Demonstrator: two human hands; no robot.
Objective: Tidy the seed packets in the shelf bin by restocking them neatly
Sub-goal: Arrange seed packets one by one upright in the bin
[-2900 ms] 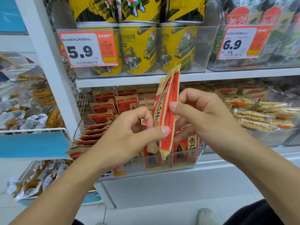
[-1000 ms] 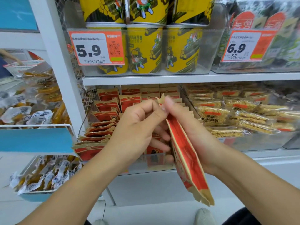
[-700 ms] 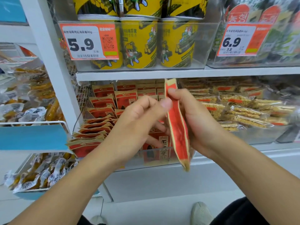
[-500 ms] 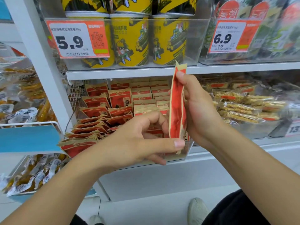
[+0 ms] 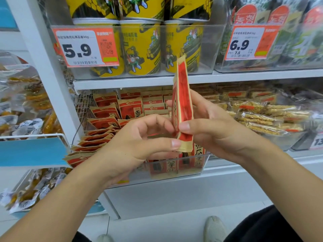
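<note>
Head view: your right hand [image 5: 215,130] and left hand [image 5: 139,145] are both pinching an upright seed packet [image 5: 182,105] above the clear shelf bin [image 5: 201,165], which is holding more red packets [image 5: 129,109].

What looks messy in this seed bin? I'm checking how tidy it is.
The packets at the bin's left lie flat and fanned, spilling over the edge, while the rear rows stand upright. Both hands hold one packet.
</note>
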